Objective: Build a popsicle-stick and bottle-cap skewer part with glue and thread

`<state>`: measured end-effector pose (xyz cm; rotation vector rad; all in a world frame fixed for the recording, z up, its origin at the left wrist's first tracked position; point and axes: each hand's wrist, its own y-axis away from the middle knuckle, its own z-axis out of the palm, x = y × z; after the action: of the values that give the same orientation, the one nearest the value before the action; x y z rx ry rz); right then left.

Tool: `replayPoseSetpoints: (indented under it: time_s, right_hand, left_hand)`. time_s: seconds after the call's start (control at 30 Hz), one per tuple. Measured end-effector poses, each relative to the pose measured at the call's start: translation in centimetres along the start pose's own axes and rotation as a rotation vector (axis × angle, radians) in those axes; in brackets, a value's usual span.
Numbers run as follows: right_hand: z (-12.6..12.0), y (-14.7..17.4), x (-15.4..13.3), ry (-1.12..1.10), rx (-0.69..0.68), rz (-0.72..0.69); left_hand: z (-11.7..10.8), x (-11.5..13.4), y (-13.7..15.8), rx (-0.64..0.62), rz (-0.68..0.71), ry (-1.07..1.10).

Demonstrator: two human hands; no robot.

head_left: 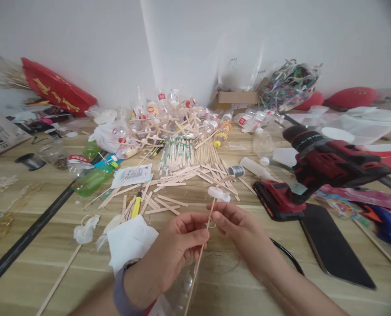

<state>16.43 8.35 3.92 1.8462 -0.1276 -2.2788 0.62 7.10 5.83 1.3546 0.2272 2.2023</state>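
A thin wooden stick (198, 259) runs upright at a slant between my hands, with a white plastic piece (219, 193) at its top end. My left hand (189, 237) pinches the stick between thumb and fingers at about mid-length. Higher up, my right hand (231, 221) closes its thumb and fingertips round the stick just under the white piece. A small thin loop shows by the right fingertips, too fine to make out. Below my left hand lies a clear plastic bottle (182, 283), partly hidden by the wrist.
Flat wooden sticks (169, 204) lie scattered ahead, before a pile of plastic bottles (162, 105). On the right are a red cordless drill (334, 162) and a black phone (337, 245). A yellow screwdriver (136, 205), white tissue (131, 241) and green bottle (93, 181) lie left.
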Motion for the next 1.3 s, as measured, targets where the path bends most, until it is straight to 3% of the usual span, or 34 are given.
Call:
replayPoseSetpoints:
  time_s: [0.33, 0.5, 0.63, 0.93, 1.13, 1.3]
  right_hand:
    - [-0.3, -0.5, -0.3, -0.329, 0.078, 0.144]
    - [-0.9, -0.8, 0.1, -0.308, 0.103, 0.084]
    - [-1.4, -1.1, 0.3, -0.279, 0.098, 0.005]
    - [-2.0, -1.7, 0.7, -0.341, 0.163, 0.017]
    - [-2.1, -1.8, 1.0, -0.351, 0.152, 0.047]
    - [-2.1, -1.9, 0.7, -0.358, 0.154, 0.059]
  left_hand:
    - [-0.1, -1.2, -0.6, -0.005, -0.066, 0.018]
    - [-0.4, -1.0, -1.1, 0.098, 0.039, 0.043]
    - [-0.5, -0.6, -1.5, 0.199, 0.009, 0.125]
    - [-0.8, 0.8, -0.9, 0.159, 0.124, -0.015]
    - [-0.9, 0.8, -1.0, 0.117, 0.179, 0.085]
    - [-1.1, 0.9, -1.3, 0.166, 0.194, 0.088]
